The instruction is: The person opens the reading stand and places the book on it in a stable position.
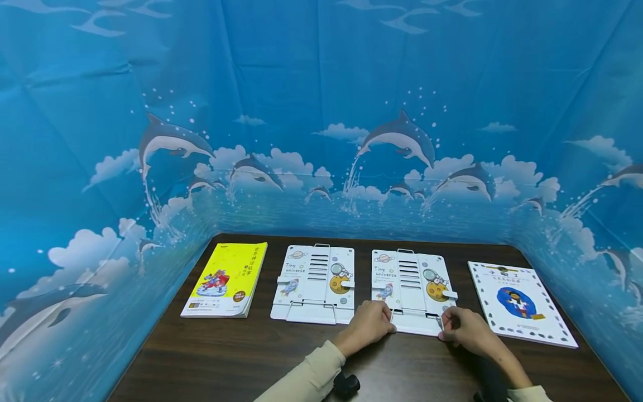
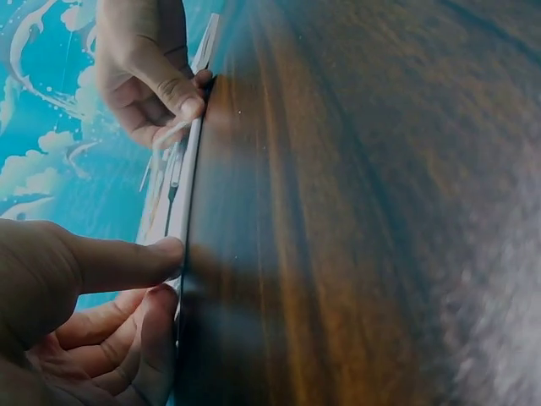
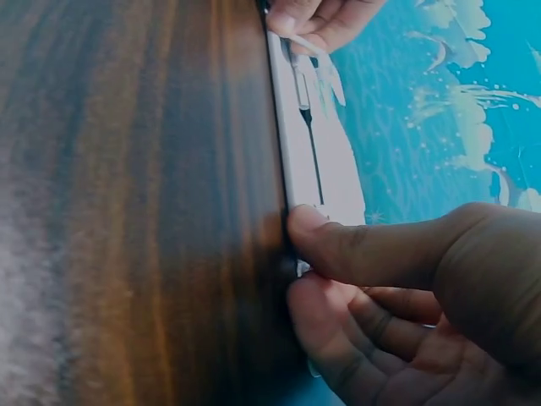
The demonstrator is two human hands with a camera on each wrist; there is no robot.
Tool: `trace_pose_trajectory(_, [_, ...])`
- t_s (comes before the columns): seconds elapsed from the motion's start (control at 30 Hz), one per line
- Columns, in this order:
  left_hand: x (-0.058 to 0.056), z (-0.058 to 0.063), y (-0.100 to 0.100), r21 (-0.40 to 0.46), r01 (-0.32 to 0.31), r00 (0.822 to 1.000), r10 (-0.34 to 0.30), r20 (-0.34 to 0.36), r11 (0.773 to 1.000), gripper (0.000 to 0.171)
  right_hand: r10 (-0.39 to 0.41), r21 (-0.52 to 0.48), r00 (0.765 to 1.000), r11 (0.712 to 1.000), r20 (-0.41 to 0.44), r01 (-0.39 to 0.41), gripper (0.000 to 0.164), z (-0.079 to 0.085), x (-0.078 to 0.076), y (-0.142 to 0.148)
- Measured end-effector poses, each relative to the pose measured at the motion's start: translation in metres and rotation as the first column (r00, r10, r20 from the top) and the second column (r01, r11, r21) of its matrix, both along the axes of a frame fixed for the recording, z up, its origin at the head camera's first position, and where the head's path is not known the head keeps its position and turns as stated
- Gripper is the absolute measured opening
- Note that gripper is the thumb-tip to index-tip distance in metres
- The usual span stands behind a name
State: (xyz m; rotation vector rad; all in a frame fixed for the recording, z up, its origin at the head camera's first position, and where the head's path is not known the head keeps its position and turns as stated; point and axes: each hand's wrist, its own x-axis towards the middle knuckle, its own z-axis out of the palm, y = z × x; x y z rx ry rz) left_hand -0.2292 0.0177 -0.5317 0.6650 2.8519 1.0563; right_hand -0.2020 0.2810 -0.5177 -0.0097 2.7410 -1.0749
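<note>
A white book stand printed with "Tiny universe", an astronaut and a rocket lies flat on the dark wooden table, right of the middle. At its near left corner, my left hand pinches the front edge between thumb and fingers. My right hand pinches the near right corner beside a wire page holder. In the left wrist view, the left thumb lies along the stand's thin edge. The right wrist view shows the right hand with thumb and forefinger at that same edge; part of the corner is hidden behind the fingers.
A matching book stand lies to the left. Beyond it is a yellow-covered book; a white book with a blue round picture lies at the far right. A blue dolphin-print curtain surrounds the table.
</note>
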Motion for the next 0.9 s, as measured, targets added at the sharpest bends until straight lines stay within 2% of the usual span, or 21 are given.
trace_pose_trajectory(0.27, [-0.0012,-0.0037,-0.0011,0.067,0.033,0.997,-0.028,-0.069,0.997,0.028,-0.026,0.009,0.998,1.000,-0.049,0.026,0.026,-0.0001,0.0017,-0.0007])
trace_pose_trajectory(0.57, [-0.0015,-0.0047,0.0005,0.058,0.048,0.988,-0.039,-0.149,0.997,0.030,-0.049,0.008,0.995,0.999,-0.085,0.049,0.025,-0.0017,0.0058,0.0002])
trace_pose_trajectory(0.77, [-0.0015,-0.0055,-0.0012,0.086,0.074,0.991,-0.064,-0.114,0.993,0.028,-0.059,0.008,0.997,0.998,-0.054,0.059,0.025,-0.0020,0.0049,0.0001])
trace_pose_trajectory(0.9, [-0.0060,-0.0012,-0.0047,0.114,0.111,0.993,-0.108,-0.037,0.987,0.021,-0.039,-0.051,0.999,0.998,0.011,0.039,0.020,0.0020,0.0006,0.0036])
